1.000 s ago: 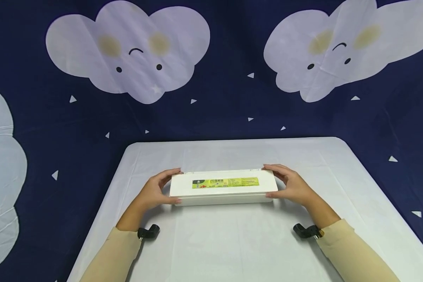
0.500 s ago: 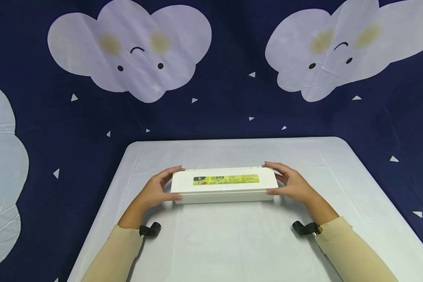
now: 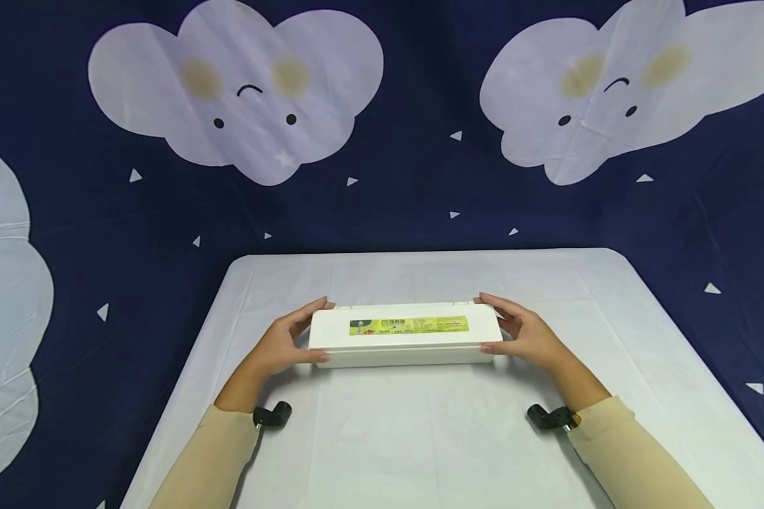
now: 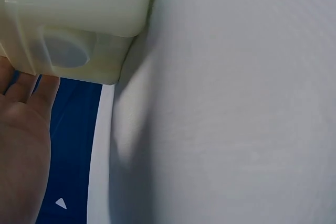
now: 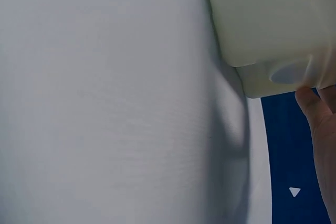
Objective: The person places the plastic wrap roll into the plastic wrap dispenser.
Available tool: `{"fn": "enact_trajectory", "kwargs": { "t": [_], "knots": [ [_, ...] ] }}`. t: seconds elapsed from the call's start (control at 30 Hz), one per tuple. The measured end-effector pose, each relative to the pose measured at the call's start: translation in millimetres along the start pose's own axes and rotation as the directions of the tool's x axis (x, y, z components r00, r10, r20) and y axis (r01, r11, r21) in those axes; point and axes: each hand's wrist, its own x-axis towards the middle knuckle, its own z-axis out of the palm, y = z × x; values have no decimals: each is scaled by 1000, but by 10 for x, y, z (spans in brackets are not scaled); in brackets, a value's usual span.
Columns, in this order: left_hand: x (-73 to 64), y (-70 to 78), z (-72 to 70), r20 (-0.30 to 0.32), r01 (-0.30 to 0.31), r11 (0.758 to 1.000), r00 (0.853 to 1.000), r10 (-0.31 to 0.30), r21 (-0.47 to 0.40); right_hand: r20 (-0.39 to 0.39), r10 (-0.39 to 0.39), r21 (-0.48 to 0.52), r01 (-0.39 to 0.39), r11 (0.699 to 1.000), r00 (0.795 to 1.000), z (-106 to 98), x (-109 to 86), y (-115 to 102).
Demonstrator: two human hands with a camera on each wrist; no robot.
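Note:
A long white cling film box (image 3: pixel 407 339), with a yellow-green label (image 3: pixel 414 325) on its lid, lies crosswise on the white-covered table. Its lid is down. My left hand (image 3: pixel 283 345) grips the left end, thumb at the front wall and fingers behind. At the opposite end my right hand (image 3: pixel 528 339) holds it the same way. In the left wrist view the box's end (image 4: pixel 68 45) has a round pale disc in it, with fingers (image 4: pixel 44 95) below. The right wrist view has the other end (image 5: pixel 273 72) and part of the right hand. What is inside the box is hidden.
The white table cover (image 3: pixel 382 438) spreads around the box, its far edge a short way behind. Beyond it hangs a dark blue cloth (image 3: pixel 407 212) with cloud faces. A black wrist camera mount (image 3: pixel 272 416) sits at the left cuff, another mount (image 3: pixel 550 417) at the right.
The box has tipped slightly, so more of its front wall shows than a second ago. Both hands have kept their grip at its ends. Over the last half second almost nothing has moved.

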Motion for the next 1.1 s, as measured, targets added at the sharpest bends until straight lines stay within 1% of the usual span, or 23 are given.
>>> {"fn": "enact_trajectory", "kwargs": {
  "t": [0.1, 0.2, 0.3, 0.4, 0.5, 0.67, 0.8, 0.93, 1.1],
  "knots": [
    [25, -5, -10, 15, 1, 1000, 1000, -1, 1, -22, 53, 9, -53, 999, 998, -3, -25, 4],
    [35, -10, -25, 37, 16, 1000, 999, -15, -2, -41, 101, 35, -100, 994, 994, 16, -42, 3],
    [17, -10, -22, 45, 41, 999, 998, -40, -2, -32, 116, 42, -115, 993, 993, 31, -43, 0],
    [-22, -7, 2, 33, 47, 999, 998, -47, -1, 0, 111, 31, -111, 993, 994, 27, -22, 4],
    [-59, -4, 18, 16, 39, 999, 999, -39, -1, 21, 110, 31, -110, 993, 994, 25, -5, 32],
    [-66, -7, 15, 12, 36, 999, 999, -36, -17, 29, 92, 61, -94, 994, 995, 26, -25, 69],
    [-56, 4, 4, 11, 49, 999, 999, -49, -4, 24, 81, 48, -82, 996, 996, 29, -40, 70],
    [-26, 35, -12, 35, 36, 999, 999, -37, 28, 9, 51, -15, -51, 999, 999, 29, -45, 36],
    [32, 118, -73, 85, 0, 994, 996, -9, 109, 13, -2, -94, 3, 996, 1000, 0, -35, -47]
  ]
}}
